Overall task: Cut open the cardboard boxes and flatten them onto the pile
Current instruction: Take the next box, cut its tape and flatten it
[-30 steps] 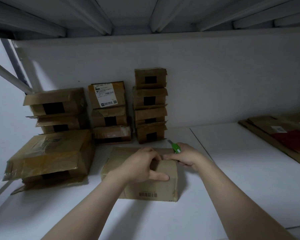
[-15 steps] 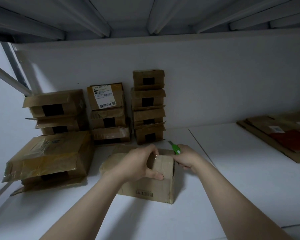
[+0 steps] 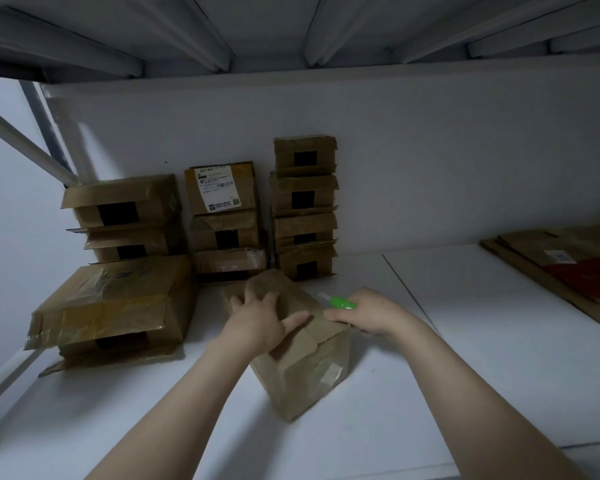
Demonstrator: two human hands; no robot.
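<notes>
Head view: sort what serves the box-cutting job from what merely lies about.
Job: held box, left hand gripping it, green cutter in right hand, stacked boxes, flattened pile.
Bystanders: slanted brace, overhead beams.

Small brown box [image 3: 302, 358]: on desk [image 3: 465, 375], turned corner-forward, unflattened, pale label [image 3: 329, 374] on near right face, left hand [image 3: 260, 317] gripping top. Green cutter [image 3: 340, 302]: in right hand [image 3: 371, 313], just beside box's top right edge. Stacked boxes [image 3: 305, 202] at back wall. Flattened pile [image 3: 548, 268] far right.
</notes>
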